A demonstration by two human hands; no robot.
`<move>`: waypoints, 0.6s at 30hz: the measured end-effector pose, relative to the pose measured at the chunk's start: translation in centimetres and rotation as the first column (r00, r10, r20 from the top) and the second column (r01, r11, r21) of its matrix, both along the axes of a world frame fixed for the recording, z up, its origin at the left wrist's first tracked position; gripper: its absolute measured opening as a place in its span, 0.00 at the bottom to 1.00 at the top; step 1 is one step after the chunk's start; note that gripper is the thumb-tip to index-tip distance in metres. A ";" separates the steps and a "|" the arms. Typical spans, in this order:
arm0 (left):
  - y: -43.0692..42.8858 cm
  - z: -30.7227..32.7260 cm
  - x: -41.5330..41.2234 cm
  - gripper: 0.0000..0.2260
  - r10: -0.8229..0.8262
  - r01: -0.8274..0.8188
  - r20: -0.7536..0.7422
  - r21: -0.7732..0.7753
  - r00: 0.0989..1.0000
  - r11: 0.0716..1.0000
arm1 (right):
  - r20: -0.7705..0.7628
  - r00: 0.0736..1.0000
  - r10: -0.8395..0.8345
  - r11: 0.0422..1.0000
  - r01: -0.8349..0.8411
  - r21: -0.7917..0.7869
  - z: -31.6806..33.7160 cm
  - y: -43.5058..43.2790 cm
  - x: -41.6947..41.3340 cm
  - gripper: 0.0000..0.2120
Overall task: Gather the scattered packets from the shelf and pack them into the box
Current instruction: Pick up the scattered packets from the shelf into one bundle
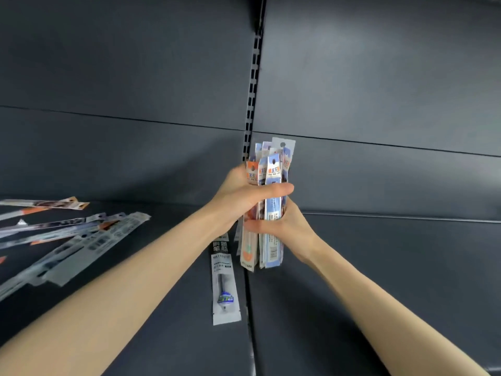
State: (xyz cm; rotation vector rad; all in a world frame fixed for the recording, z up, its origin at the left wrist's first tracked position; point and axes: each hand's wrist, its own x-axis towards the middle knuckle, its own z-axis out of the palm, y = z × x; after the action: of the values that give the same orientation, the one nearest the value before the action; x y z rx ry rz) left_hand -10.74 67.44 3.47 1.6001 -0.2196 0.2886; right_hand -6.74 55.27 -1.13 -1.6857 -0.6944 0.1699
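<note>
Both my left hand (241,192) and right hand (287,226) are wrapped tight round an upright bundle of packets (273,169), long skinny white-blue-orange sleeves. Loose packets (89,240) lie on the shelf (379,280) at 9 o'clock of it.

Two bare hands clasp an upright bundle of packets (267,202) above a dark grey shelf (379,280). The left hand (244,194) wraps the bundle's upper half, thumb laid across its front; the right hand (282,226) grips just below, fingers curled round the near face. One long packet (224,280) lies flat on the shelf just left of the bundle's lower end. More loose packets (67,240) lie fanned out at the far left. A slotted upright (253,77) runs up the back panel (379,77) behind the hands.
</note>
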 end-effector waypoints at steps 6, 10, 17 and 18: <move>0.5 -1.9 0.4 0.15 0.006 -0.006 0.005 -0.038 1.000 0.999 | 0.002 0.997 -0.083 0.993 0.083 0.079 -1.4 -0.2 0.5 0.39; 0.4 -2.0 0.3 0.11 -0.021 0.021 0.012 -0.023 1.000 1.000 | -0.015 0.997 -0.076 0.990 0.077 0.120 -1.9 -0.6 0.4 0.38; -0.1 -1.7 0.3 0.08 -0.059 0.059 -0.012 0.008 0.998 0.998 | -0.029 1.000 -0.007 0.999 0.009 0.038 -1.0 -0.2 0.0 0.26; -0.1 -1.8 0.4 0.08 -0.069 0.070 -0.015 0.033 0.997 0.997 | -0.039 0.999 -0.010 1.000 0.011 0.022 -1.0 -0.1 -0.1 0.23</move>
State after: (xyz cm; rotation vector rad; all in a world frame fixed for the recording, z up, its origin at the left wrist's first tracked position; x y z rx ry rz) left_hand -10.37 67.36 1.71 1.6233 -0.2698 0.2210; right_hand -6.81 55.14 -2.10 -1.6598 -0.6561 0.1868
